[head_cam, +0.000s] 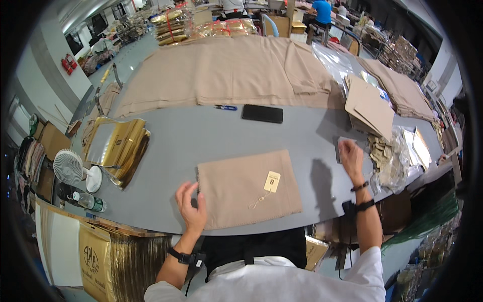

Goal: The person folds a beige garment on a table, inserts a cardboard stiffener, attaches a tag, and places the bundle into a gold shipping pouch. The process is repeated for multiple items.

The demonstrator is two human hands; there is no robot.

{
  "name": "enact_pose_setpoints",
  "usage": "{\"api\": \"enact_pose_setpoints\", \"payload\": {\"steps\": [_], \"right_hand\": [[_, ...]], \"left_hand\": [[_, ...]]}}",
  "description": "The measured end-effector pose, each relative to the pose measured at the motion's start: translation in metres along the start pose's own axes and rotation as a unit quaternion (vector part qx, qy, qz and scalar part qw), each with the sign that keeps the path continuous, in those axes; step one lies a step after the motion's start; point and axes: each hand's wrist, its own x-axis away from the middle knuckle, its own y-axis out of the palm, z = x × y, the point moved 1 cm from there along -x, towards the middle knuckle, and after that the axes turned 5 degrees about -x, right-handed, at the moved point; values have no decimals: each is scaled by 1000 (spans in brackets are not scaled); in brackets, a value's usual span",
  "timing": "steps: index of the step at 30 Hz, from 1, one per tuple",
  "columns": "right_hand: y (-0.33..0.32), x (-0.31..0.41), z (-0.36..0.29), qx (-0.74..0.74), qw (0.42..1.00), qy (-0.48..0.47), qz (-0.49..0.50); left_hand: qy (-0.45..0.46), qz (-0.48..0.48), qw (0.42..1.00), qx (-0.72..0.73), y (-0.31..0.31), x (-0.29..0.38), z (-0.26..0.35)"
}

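A folded beige cloth [241,188] lies flat on the grey table before me, with a cream hang tag [272,182] and its thin string on top. My left hand [191,205] is at the cloth's left edge, fingers apart, holding nothing. To the right of the cloth, my right hand [351,156] has its fingers curled over a small pale stack [340,145]; whether it grips a piece of it is hidden. Just beyond that hand is a heap of small beige tags [380,153] in clear plastic.
Gold plastic bags [128,145] are stacked at the left, near a white fan [69,166] and a plastic bottle [90,201]. Beyond the cloth lie a black phone [262,114], blue thread snips [226,108] and spread beige fabric [234,71]. Cardboard sheets [368,104] sit at the right.
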Motion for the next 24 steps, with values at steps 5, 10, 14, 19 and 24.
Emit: {"api": "enact_pose_setpoints", "payload": {"steps": [5,10,14,19,24], "right_hand": [[35,89,-115,-291,935,26,-202],[51,145,-199,-281,897,-47,-338],[56,159,-218,-295,877,-35,-377],[58,165,-215,-262,859,-54,-437],[58,178,-214,-293,866,-59,-401]], "left_hand": [[7,-166,977,132,-6,9,49],[-138,-354,886,267,8,28,75],[-163,-341,861,340,9,40,66],[-161,-422,851,269,0,46,57],[-136,-424,854,269,-3,43,57]]}}
